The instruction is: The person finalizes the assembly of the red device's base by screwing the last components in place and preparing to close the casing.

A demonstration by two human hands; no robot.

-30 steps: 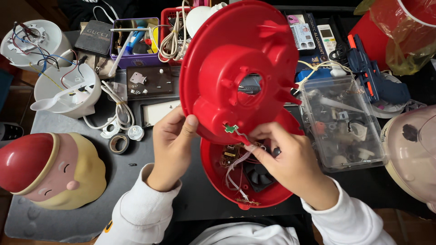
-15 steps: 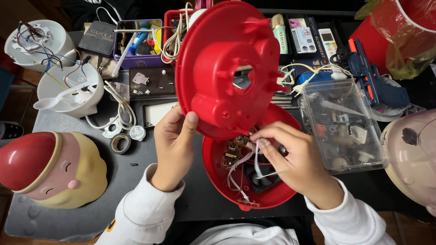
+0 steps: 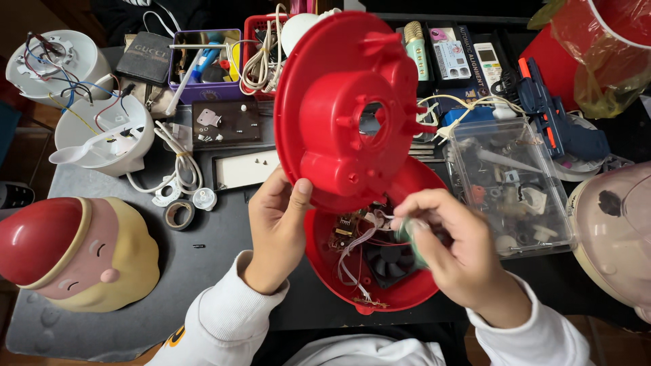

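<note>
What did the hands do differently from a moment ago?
The right hand lifted off the wires in the red base and now pinches something small and greenish. The left hand still props up the red cover, tilted much as before.

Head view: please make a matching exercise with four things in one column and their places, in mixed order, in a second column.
Things:
1. red cover
2. fan
3. clear box
4. tape roll

Places:
A. right of the red base
B. held up by the left hand
C. on the mat, left of the left hand
D. inside the red base

Pairs: 1-B, 2-D, 3-A, 4-C
</note>
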